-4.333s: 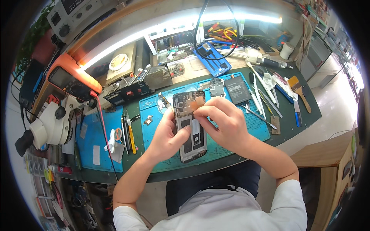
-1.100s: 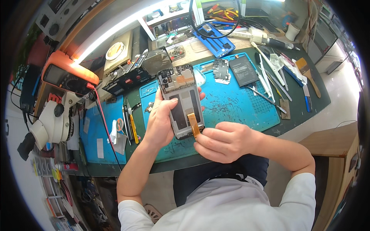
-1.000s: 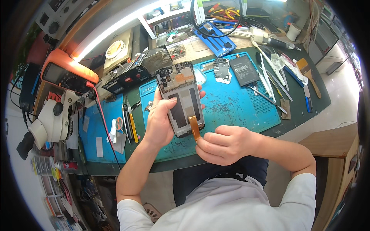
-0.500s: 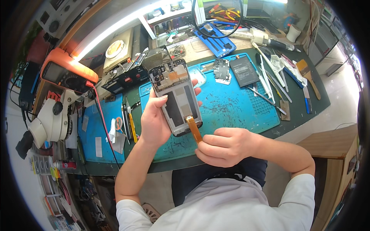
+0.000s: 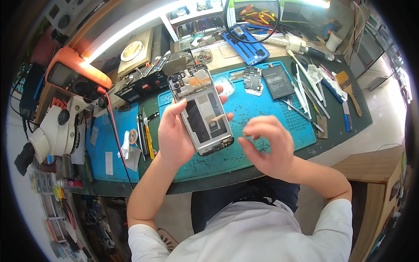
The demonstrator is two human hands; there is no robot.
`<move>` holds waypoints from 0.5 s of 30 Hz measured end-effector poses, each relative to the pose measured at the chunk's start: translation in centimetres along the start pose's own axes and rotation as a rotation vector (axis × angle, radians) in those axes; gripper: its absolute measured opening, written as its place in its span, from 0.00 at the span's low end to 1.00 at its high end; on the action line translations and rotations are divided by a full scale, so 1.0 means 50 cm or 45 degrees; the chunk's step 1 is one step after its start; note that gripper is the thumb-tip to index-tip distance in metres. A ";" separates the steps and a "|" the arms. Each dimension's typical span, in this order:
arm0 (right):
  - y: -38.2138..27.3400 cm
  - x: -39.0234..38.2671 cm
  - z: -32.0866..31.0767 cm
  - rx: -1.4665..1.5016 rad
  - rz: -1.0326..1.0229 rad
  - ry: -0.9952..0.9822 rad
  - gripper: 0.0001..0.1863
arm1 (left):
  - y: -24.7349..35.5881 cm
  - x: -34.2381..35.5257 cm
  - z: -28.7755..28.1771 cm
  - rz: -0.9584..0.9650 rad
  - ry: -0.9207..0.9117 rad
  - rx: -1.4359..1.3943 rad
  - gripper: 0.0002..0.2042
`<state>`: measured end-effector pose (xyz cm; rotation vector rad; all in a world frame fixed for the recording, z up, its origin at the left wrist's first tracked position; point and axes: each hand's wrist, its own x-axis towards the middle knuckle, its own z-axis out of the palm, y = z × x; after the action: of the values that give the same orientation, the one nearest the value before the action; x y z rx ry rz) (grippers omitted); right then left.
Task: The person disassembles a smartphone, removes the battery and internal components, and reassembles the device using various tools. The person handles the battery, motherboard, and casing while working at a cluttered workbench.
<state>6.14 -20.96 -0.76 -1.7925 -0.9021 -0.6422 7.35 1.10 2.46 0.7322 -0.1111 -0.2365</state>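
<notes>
Right hand (image 5: 278,150), grip empty and loosely curled, just right of the phone (image 5: 200,111), which the left hand (image 5: 176,136) grasps above the mat (image 5: 251,107), opened and not closed up, with circuit board (image 5: 253,80) and battery (image 5: 278,82) unfitted beyond it, to its right, blue shell (image 5: 246,46) farther still.

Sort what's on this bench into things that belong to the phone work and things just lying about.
Part of the job, most likely:
- opened phone, in the left hand
- black battery
- circuit board
- blue mat

Apparently just lying about:
- orange meter
- brush
- yellow-handled tool
</notes>
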 end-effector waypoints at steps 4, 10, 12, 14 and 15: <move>-0.029 0.010 0.002 0.291 0.603 -0.175 0.07 | -0.002 -0.004 -0.004 0.064 0.084 -0.049 0.32; -0.041 0.013 0.026 0.912 1.273 -0.162 0.14 | -0.015 -0.011 0.002 0.406 0.217 0.059 0.34; -0.043 0.015 0.029 1.113 1.364 -0.124 0.17 | -0.015 -0.018 -0.003 0.429 0.207 0.187 0.33; -0.042 0.016 0.035 1.224 1.379 -0.093 0.18 | -0.017 -0.023 -0.013 0.446 0.185 0.276 0.32; -0.040 0.016 0.037 1.277 1.387 -0.078 0.18 | -0.019 -0.025 -0.014 0.456 0.177 0.291 0.32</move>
<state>5.02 -18.57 0.23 -1.0880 -0.0903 0.5117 6.12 1.18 1.30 0.9387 -0.1365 0.1720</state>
